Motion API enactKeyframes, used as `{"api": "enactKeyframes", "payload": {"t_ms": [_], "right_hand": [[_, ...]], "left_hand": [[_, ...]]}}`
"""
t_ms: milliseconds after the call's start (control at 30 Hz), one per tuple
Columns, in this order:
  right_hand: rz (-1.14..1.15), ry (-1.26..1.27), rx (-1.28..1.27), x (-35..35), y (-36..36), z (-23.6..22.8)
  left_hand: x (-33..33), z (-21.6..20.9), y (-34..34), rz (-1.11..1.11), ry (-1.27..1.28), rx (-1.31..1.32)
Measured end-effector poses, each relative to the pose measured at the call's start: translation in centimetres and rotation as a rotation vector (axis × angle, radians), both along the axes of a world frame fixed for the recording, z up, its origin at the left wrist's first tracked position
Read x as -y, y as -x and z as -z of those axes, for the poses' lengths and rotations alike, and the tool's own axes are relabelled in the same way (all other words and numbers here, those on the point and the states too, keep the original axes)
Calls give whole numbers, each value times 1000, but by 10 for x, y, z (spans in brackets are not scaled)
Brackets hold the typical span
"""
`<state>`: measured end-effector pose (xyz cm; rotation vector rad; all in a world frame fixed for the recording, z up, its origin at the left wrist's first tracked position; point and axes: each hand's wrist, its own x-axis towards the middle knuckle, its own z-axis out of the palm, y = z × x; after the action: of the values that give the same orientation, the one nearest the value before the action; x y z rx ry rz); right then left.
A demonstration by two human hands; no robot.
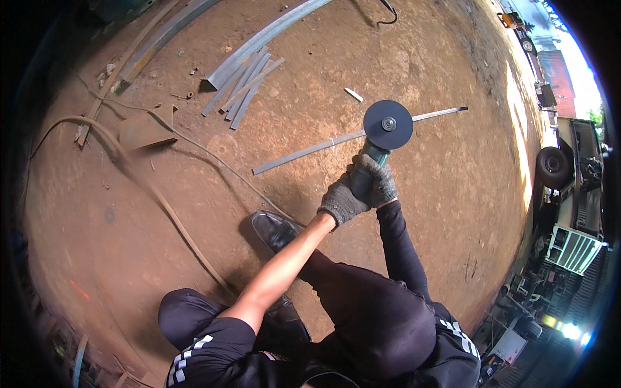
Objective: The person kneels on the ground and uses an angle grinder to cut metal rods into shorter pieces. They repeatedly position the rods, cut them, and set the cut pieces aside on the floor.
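In both gloved hands I hold an angle grinder (363, 173) with a green body. Its large dark cutting disc (391, 139) faces up toward me. My left hand (343, 200), in a grey knit glove, is closed round the lower part of the body. Higher up, near the disc, my right hand (380, 182) wraps the tool from the right. Beneath the disc a long thin metal bar (297, 154) lies across the ground, its middle hidden. Whether disc and bar touch I cannot tell.
Several short metal strips (244, 90) lie beside a long steel channel (259, 40) at the upper left. A hose (165, 204) and a thin cable (210, 154) cross the dirt floor near a bent metal plate (147, 129). My black shoe (275, 231) is close below the bar. A wheel (554, 168) stands far right.
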<state>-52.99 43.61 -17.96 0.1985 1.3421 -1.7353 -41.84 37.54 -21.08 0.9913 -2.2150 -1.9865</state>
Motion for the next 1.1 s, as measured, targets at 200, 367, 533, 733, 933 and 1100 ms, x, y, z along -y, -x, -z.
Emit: {"api": "enactKeyframes", "payload": {"t_ms": [200,367,533,733,933,1100], "right_hand": [[-34,-169,-262,-8,10,-1],[-88,-420,-405,-23,21,8],[-192,-606,-598,-14,4,13],[-316,-790,-782,-25,12,12],[-355,-844,-871,-23,19,18],[-468,-966,-949,-27,26,33]], "left_hand": [[-2,-13,9,66,2,109],[28,-4,-2,637,-5,98],[75,-7,-30,605,154,-55],[144,66,-60,450,856,163],[158,99,-94,682,1174,204],[157,83,-126,756,1084,334]]}}
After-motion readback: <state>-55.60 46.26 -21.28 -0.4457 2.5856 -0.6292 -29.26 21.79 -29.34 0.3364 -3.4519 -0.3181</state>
